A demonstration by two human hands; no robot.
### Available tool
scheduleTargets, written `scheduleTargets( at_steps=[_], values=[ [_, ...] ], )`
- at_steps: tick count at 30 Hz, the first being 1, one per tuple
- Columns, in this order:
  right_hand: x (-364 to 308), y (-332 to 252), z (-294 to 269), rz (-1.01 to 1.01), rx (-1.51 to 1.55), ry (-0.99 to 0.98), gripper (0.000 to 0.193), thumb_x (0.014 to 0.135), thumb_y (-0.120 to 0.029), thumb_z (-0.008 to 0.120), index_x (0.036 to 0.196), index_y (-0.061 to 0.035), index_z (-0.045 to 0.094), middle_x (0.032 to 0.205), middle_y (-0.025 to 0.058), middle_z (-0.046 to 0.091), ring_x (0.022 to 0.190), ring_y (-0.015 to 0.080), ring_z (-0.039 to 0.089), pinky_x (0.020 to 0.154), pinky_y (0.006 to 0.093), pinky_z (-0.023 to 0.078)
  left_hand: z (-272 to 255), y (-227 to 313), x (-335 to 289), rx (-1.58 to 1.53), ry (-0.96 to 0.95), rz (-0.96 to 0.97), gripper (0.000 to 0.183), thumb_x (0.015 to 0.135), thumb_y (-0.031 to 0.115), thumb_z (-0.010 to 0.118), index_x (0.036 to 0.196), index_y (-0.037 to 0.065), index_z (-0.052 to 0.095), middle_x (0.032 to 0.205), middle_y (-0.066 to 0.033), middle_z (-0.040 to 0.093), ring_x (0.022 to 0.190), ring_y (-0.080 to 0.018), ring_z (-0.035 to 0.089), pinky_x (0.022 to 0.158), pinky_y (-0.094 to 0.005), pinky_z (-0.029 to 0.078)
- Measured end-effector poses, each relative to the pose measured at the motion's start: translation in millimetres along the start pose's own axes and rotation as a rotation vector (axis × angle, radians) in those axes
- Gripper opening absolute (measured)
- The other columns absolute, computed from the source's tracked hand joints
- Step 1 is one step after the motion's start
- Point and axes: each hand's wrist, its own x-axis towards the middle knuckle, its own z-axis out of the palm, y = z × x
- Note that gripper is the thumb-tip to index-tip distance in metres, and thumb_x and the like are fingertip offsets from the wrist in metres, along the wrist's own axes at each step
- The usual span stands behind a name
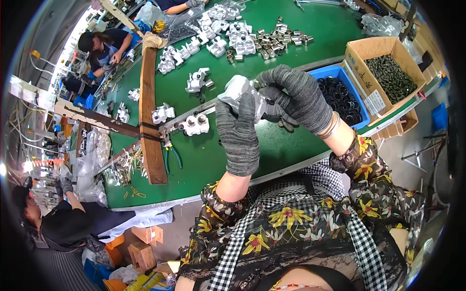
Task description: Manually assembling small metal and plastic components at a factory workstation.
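Observation:
Above the green bench I hold a silver metal casting (236, 89), which looks like a brake caliper body. My left hand (239, 131), in a grey knit glove, is closed around its lower side. My right hand (303, 99), gloved the same way, has curled fingers pressed together against its right side; whatever they pinch there is hidden. Left of my hands, a similar casting (196, 124) lies with two round bores facing up. Farther off lie another casting (196, 81) and a pile of short metal cylinders (279, 41).
Right of my hands stand a blue bin (361, 104) of black rings and a cardboard box (359, 70) of small dark parts. At left are a wooden post (148, 106) and green-handled pliers (172, 157). More castings (206, 31) lie behind. Other people work at left.

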Motion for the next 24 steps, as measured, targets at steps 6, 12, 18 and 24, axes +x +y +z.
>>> scheduleTargets(
  at_steps=[6, 12, 18, 24],
  values=[
    [-1.4, -9.3, -2.8, 0.045, -0.216, -0.029, 0.017, 0.085, -0.021, 0.063, 0.087, -0.0043, 0.059, 0.081, 0.0142, 0.062, 0.075, 0.033, 0.062, 0.067, 0.0407, 0.05, 4.1, 0.6, -6.7, 0.049, 0.036, 0.04, 0.04, 0.093, 0.026, 0.06, 0.12, -0.001, 0.049, 0.111, -0.0104, 0.057, 0.099, -0.0161, 0.056, 0.085, -0.0302, 0.047],
    [-2.1, -4.3, 6.1, 0.142, -0.496, -0.126, 0.019, 0.082, -0.017, 0.065, 0.092, -0.0029, 0.057, 0.078, 0.0141, 0.06, 0.07, 0.0347, 0.059, 0.061, 0.0409, 0.047, 8.3, -3.0, -8.5, 0.085, 0.024, 0.118, 0.036, 0.091, 0.018, 0.063, 0.119, 0.0, 0.049, 0.111, -0.0085, 0.056, 0.096, -0.0138, 0.054, 0.085, -0.0292, 0.046],
    [9.2, 26.2, 2.2, 0.186, -0.329, -0.456, 0.031, 0.089, -0.026, 0.054, 0.107, -0.0012, 0.058, 0.086, 0.0155, 0.061, 0.08, 0.0313, 0.061, 0.073, 0.0437, 0.049, 3.0, -8.4, 14.3, 0.098, 0.021, 0.13, 0.032, 0.091, 0.017, 0.062, 0.116, 0.001, 0.05, 0.105, -0.0066, 0.057, 0.091, -0.0122, 0.055, 0.081, -0.0279, 0.047],
    [-10.2, 22.2, -5.1, -0.145, -0.402, -0.078, 0.027, 0.09, -0.019, 0.053, 0.112, -0.0041, 0.054, 0.09, 0.0138, 0.06, 0.077, 0.0311, 0.061, 0.061, 0.0396, 0.05, 10.2, -8.6, 17.1, 0.369, -0.042, 0.42, 0.035, 0.088, 0.022, 0.065, 0.109, -0.002, 0.05, 0.09, -0.0101, 0.057, 0.079, -0.0189, 0.054, 0.075, -0.0334, 0.046]
  ],
)
